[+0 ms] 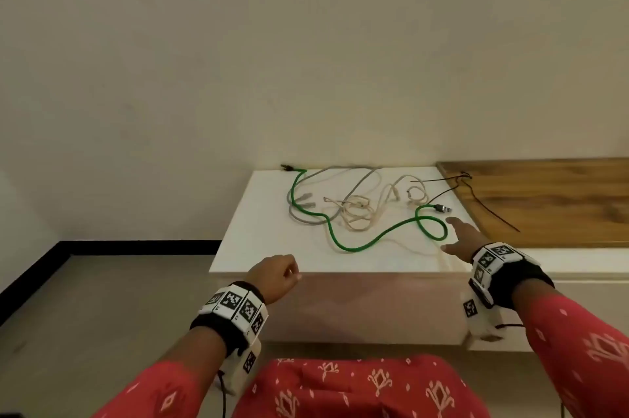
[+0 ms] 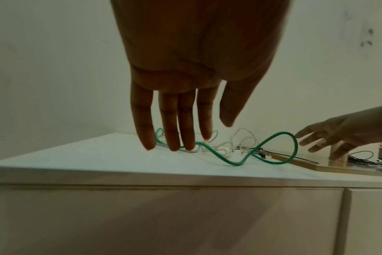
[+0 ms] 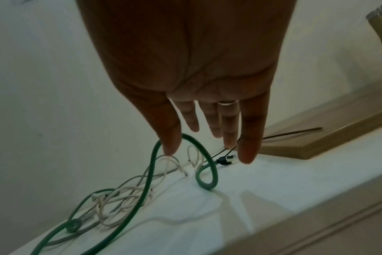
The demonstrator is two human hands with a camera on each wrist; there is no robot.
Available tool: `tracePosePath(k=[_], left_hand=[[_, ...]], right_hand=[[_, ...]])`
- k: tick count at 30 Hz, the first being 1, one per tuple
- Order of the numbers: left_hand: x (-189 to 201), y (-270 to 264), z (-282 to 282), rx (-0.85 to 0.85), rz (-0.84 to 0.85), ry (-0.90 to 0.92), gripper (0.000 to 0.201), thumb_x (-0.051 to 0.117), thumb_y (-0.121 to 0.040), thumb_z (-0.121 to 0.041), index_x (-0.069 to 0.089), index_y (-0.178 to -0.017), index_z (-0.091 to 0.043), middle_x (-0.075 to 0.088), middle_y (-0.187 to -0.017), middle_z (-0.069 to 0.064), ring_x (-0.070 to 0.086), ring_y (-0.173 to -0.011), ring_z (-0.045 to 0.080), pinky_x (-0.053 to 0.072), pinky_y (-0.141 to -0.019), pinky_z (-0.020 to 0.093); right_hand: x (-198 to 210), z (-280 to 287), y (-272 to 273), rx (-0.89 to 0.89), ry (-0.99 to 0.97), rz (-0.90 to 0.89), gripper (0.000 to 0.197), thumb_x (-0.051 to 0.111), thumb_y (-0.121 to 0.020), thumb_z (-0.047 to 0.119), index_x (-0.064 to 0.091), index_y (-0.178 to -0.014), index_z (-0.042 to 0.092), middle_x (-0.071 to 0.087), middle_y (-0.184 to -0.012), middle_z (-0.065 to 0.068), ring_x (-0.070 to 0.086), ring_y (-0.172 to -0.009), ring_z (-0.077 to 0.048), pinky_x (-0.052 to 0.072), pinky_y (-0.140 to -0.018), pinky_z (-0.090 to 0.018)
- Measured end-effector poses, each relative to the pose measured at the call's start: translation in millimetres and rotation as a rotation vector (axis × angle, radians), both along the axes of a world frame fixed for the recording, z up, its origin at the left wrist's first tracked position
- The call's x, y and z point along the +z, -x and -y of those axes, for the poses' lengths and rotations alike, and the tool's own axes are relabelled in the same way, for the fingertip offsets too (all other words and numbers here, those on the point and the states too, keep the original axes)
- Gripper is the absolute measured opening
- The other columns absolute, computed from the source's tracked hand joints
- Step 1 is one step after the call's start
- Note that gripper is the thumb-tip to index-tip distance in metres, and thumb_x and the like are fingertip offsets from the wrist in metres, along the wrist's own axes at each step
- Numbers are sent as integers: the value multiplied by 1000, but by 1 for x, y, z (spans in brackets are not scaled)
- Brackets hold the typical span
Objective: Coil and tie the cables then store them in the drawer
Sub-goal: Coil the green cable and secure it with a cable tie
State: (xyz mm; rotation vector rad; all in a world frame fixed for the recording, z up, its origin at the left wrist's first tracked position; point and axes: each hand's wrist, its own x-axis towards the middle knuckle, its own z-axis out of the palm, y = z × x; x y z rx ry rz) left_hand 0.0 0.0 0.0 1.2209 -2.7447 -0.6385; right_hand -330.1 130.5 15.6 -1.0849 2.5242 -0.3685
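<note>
A long green cable (image 1: 374,239) snakes across the white cabinet top (image 1: 258,247) and ends in a loop with a black plug (image 1: 442,209). A grey cable (image 1: 306,220) and a tangle of thin cream cables (image 1: 357,213) lie under and beside it. My right hand (image 1: 454,233) is open, fingers spread just right of the green loop (image 3: 207,179), holding nothing. My left hand (image 1: 289,273) hovers at the cabinet's front edge, fingers straight (image 2: 185,131) and empty, short of the cables. Below the top is a closed drawer front (image 1: 367,308).
A wooden board (image 1: 551,199) lies to the right of the white top, with thin black ties (image 1: 490,210) across it and its edge. The wall stands right behind the cabinet. Grey floor and black skirting (image 1: 136,244) are to the left.
</note>
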Motion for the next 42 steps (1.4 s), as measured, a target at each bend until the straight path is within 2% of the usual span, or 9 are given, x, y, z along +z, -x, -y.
tracePosePath(k=[6, 10, 14, 21, 24, 28, 31, 37, 42], left_hand=[[2, 15, 10, -64, -19, 5, 25, 49, -91, -27, 56, -108, -10, 62, -111, 7, 56, -102, 21, 45, -89, 34], [10, 16, 12, -125, -7, 52, 27, 48, -92, -26, 54, -111, -9, 60, -114, 9, 56, -105, 21, 44, -91, 34], [20, 10, 12, -150, 50, 93, 28, 46, -93, -27, 52, -114, -10, 58, -116, 9, 54, -106, 23, 42, -90, 34], [34, -18, 1, -282, 207, 175, 29, 45, -93, -28, 51, -117, -12, 57, -119, 6, 53, -107, 21, 41, -87, 32], [42, -30, 2, -309, 197, 193, 29, 45, -93, -28, 51, -117, -12, 57, -118, 7, 53, -107, 21, 42, -89, 33], [59, -23, -2, -241, -60, 169, 36, 49, -92, -27, 47, -125, -10, 53, -127, 8, 50, -117, 22, 39, -98, 32], [71, -5, -20, -197, -302, 115, 51, 51, -92, -27, 34, -137, -10, 40, -143, 6, 37, -132, 18, 30, -104, 25], [74, 2, -46, -251, -387, 68, 61, 50, -92, -30, 21, -143, -13, 31, -149, 4, 31, -136, 15, 25, -107, 22], [70, -36, -29, -264, -198, 49, 35, 51, -92, -29, 51, -123, -13, 54, -127, 3, 49, -117, 14, 34, -71, 4]], right_hand=[[-6, 20, 3, -33, 108, -20, 25, 55, -88, 14, 58, -110, 2, 60, -117, -22, 55, -108, -36, 41, -88, -36], [-5, 19, -1, -2, 240, -70, 3, 56, -86, 10, 59, -85, 10, 68, -96, -21, 61, -88, -38, 51, -78, -40], [2, 13, 4, 37, 347, -21, 30, 60, -84, 9, 50, -63, 28, 69, -83, -19, 63, -81, -39, 54, -76, -52], [44, 6, -25, 111, 522, 25, 5, 54, -88, 6, 56, -84, 9, 66, -74, -12, 63, -79, -30, 54, -79, -44], [61, 4, -38, 204, 567, 57, 8, 50, -91, 7, 56, -85, 9, 62, -67, 1, 60, -68, -25, 52, -65, -30], [84, 2, -64, 363, 629, 86, 20, 54, -89, 9, 56, -73, 21, 65, -65, -2, 57, -51, -9, 45, -48, -18], [96, 0, -91, 476, 630, 172, 20, 55, -88, 5, 58, -74, 19, 64, -63, -3, 55, -47, -2, 41, -42, -10], [97, 1, -126, 574, 663, 247, 20, 56, -86, 2, 59, -74, 18, 64, -61, -3, 56, -48, -2, 40, -44, -9], [85, 6, -128, 516, 693, 310, 15, 57, -86, 2, 61, -76, 12, 64, -61, -4, 55, -47, -1, 41, -44, -10]])
